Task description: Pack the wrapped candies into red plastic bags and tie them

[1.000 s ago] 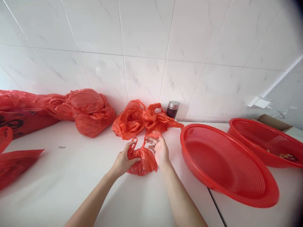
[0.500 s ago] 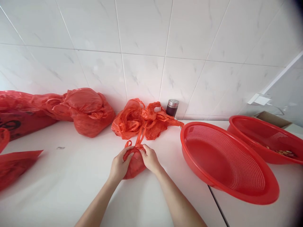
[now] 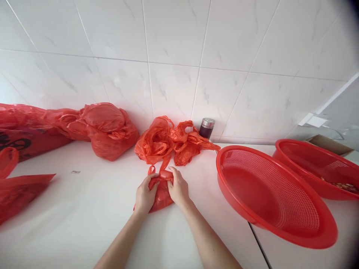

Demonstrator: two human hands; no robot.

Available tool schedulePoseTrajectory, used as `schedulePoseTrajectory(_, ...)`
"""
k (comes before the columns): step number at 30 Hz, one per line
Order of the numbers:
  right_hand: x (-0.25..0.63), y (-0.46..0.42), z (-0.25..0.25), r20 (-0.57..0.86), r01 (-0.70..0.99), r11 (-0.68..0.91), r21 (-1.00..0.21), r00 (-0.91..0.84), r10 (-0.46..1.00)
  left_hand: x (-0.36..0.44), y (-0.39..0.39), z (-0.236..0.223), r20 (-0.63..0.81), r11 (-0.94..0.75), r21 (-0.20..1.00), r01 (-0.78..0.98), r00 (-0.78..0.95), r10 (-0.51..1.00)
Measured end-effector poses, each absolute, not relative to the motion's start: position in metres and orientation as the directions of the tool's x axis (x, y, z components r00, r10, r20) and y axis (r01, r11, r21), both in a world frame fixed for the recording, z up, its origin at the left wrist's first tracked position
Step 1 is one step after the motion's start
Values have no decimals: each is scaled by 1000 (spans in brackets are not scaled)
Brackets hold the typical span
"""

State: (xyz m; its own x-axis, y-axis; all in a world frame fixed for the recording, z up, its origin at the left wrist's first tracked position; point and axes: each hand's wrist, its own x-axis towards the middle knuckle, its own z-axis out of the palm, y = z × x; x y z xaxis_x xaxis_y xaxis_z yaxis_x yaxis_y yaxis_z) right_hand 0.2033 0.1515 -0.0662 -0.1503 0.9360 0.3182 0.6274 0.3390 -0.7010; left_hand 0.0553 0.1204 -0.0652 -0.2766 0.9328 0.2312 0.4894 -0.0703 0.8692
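A small red plastic bag [image 3: 162, 197] lies on the white table in front of me, its upper part folded over into a roll between my hands. My left hand [image 3: 146, 193] pinches the left end of that fold, thumb towards me and fingers behind. The right end is gripped the same way by my right hand [image 3: 178, 187]. The bag's handle loops stick out beyond the fold, away from me. What the bag holds cannot be made out through the plastic. Just behind it lie crumpled red plastic bags [image 3: 155, 144].
Filled red bags [image 3: 110, 130] line the tiled wall at left, and another red bag [image 3: 25, 192] lies nearer. A dark jar with a silver lid [image 3: 206, 127] stands by the wall. At right are a red perforated basket [image 3: 252, 194] and a second basket [image 3: 297, 164] holding small pieces.
The bag's top has been turned over into a thicker, flatter roll between my fingers. The whole view has shifted slightly, while the surrounding things stay in place.
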Motion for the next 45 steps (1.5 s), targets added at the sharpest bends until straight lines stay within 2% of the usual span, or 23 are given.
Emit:
schedulePoseTrajectory(3, 204, 150, -63, 457, 612, 488, -622, -222, 861, 55, 118, -65, 213, -51, 864, 500, -273, 938)
schedulePoseTrajectory(5, 203, 150, -62, 480, 579, 535, -615, -263, 837, 54, 117, -64, 209, -48, 862, 504, -268, 940)
schedulePoseTrajectory(11, 203, 154, -64, 405, 525, 439, -729, -186, 895, 55, 117, -62, 203, -45, 854, 519, -252, 946)
schedulePoseTrajectory(20, 209, 159, -67, 373, 459, 348, -817, -39, 927, 55, 119, -61, 183, -6, 853, 523, -288, 940)
schedulePoseTrajectory(25, 207, 155, -61, 364, 449, 366, -815, -95, 927, 52, 119, -65, 204, 8, 818, 575, -302, 931)
schedulePoseTrajectory(31, 197, 150, -62, 270, 675, 368, -639, -251, 929, 51, 125, -70, 224, -4, 737, 676, -239, 945)
schedulePoseTrajectory(38, 201, 154, -63, 228, 650, 357, -671, -277, 934, 50, 126, -70, 218, -18, 694, 720, -186, 958)
schedulePoseTrajectory(45, 202, 153, -61, 186, 535, 306, -788, -268, 945, 49, 121, -71, 220, -19, 766, 643, -233, 947)
